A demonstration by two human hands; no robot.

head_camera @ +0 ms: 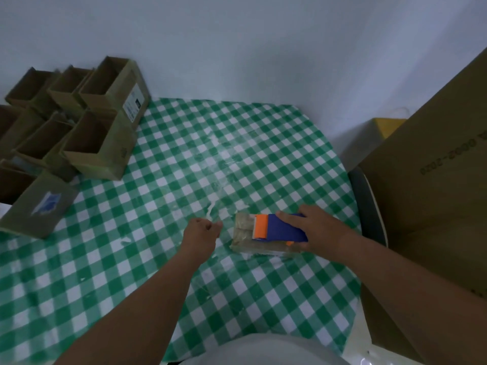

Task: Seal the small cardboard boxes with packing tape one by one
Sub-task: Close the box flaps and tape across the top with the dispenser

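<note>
A small closed cardboard box [245, 234] lies flat on the green-and-white checked table [184, 167], right of centre. On top of it sits a blue and orange tape dispenser [279, 227], gripped by my right hand [316, 227]; its orange end points left. My left hand [201, 233] hovers just left of the box with fingers curled, pinching what looks like the end of a clear tape strip; the tape itself is hard to make out.
Several open small cardboard boxes [97, 138] stand clustered at the table's far left, and one closed box with a blue label [39, 204] lies in front of them. A large cardboard carton [434, 193] fills the right side, beside a dark chair edge [366, 204].
</note>
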